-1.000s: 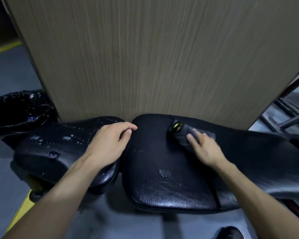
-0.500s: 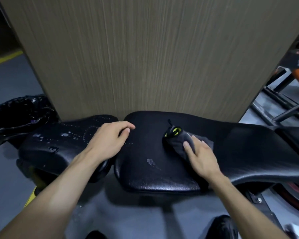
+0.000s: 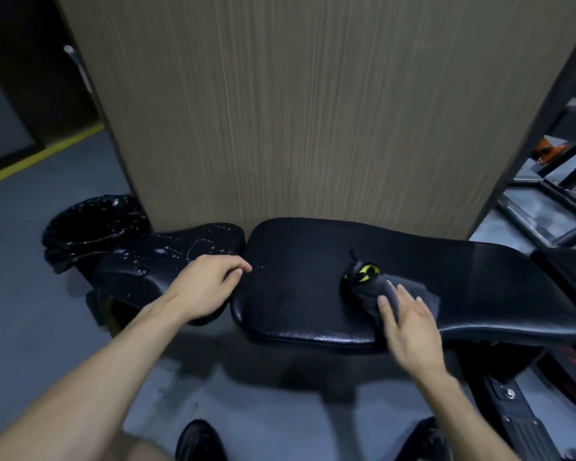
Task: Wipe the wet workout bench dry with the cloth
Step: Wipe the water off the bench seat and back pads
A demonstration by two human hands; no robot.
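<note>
The black padded workout bench (image 3: 300, 261) runs left to right in front of me, with a small seat pad (image 3: 153, 261) on the left and a long pad on the right. Water drops still bead on the seat pad. My left hand (image 3: 203, 284) rests on the inner edge of the seat pad, fingers curled over the gap. A dark grey cloth (image 3: 376, 287) with a yellow-green tag lies on the long pad near its front edge. My right hand (image 3: 409, 327) presses flat on the cloth, fingers spread.
A tall wood-grain panel (image 3: 313, 111) stands right behind the bench. A bin with a black liner (image 3: 94, 224) sits on the floor at the left. Metal gym frames (image 3: 552, 181) crowd the right side. My two black shoes (image 3: 200, 440) are below on the grey floor.
My right hand has slid the cloth toward the front edge and to the right along the long pad. The wet patch near the pad's middle is gone. My left hand has stayed put.
</note>
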